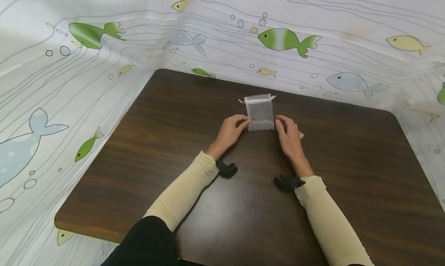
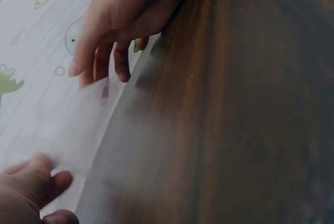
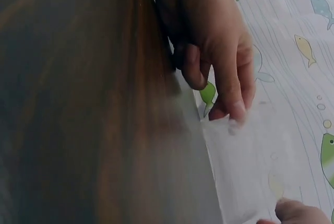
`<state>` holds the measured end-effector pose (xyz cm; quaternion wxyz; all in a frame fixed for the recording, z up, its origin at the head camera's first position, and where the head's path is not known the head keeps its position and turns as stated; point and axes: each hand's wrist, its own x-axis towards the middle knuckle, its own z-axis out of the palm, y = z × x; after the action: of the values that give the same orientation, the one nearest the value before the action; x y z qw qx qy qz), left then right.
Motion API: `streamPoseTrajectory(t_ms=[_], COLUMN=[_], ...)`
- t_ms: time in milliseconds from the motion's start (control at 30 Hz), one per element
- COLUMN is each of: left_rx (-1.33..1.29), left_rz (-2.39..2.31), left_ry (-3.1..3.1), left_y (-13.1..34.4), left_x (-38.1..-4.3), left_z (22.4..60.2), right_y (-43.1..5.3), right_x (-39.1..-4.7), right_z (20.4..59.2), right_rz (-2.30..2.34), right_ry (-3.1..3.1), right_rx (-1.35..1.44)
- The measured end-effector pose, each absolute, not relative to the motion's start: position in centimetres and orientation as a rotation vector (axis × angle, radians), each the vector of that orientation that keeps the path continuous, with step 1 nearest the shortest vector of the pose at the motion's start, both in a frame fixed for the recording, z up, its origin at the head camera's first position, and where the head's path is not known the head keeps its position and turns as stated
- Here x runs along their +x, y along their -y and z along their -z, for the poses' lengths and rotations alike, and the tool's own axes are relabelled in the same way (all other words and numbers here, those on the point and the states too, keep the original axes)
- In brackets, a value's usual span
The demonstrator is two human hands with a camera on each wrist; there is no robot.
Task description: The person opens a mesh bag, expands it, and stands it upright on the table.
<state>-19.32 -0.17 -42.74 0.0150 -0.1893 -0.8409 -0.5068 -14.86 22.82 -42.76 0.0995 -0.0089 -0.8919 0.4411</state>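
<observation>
A small sheer white drawstring pouch (image 1: 260,109) is held up in front of me, its white cord and gathered mouth at the far end. My left hand (image 1: 230,132) pinches its lower left edge between thumb and fingers. In the right wrist view that same left hand (image 3: 214,41) grips the pouch corner, and the sheer fabric (image 3: 242,166) spreads below it. At the pouch's lower right edge is my right hand (image 1: 289,136), thumb and fingers relaxed and parted beside the fabric. The left wrist view has the right hand (image 2: 130,15) with its fingertips right at the pouch's corner.
Beneath both arms lies a dark wood-grain table (image 1: 347,154) with rounded corners. A white curtain (image 1: 222,34) printed with fish encloses its back and sides. Black wrist mounts (image 1: 226,169) sit over the cream sleeves (image 1: 184,190).
</observation>
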Motion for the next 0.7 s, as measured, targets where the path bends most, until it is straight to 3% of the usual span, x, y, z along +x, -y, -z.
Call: streamPoseTrajectory(t_ms=[367,700], left_rx=[-0.786,-0.798], left_rz=[1.424,1.488], left_ry=[2.575,2.643], left_y=[0.8,1.7], left_x=[-19.5,-19.0], left_z=[43.1,43.0], right_y=[-23.1,-23.6], right_x=[-15.0,-14.9], right_z=[43.2,43.0], right_rz=[-1.377,-1.427], right_ry=[2.544,2.569], right_rx=[0.247,0.214])
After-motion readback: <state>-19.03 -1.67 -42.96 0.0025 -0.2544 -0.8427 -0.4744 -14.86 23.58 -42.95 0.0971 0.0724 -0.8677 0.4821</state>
